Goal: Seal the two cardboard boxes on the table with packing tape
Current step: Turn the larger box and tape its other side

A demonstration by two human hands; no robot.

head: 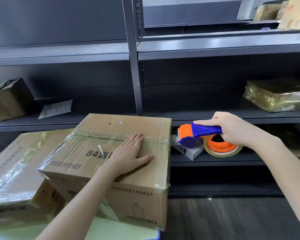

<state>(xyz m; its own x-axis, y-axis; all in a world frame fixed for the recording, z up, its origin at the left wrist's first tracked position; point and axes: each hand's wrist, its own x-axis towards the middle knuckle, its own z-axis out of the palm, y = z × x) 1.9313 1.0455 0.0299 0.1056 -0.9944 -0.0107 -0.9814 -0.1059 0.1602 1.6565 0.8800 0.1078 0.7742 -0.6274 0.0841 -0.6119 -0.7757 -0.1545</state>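
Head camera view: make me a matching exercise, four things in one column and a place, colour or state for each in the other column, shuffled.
1 left hand
2 right hand
3 tape dispenser
4 small white box

A blue and orange
B lying on the shelf
C flat on the printed cardboard box
D gripping the dispenser's handle

Pairs: 1-C, 2-D, 3-A, 4-B

Left box cut off at frame edge, tape dispenser partly hidden by right hand
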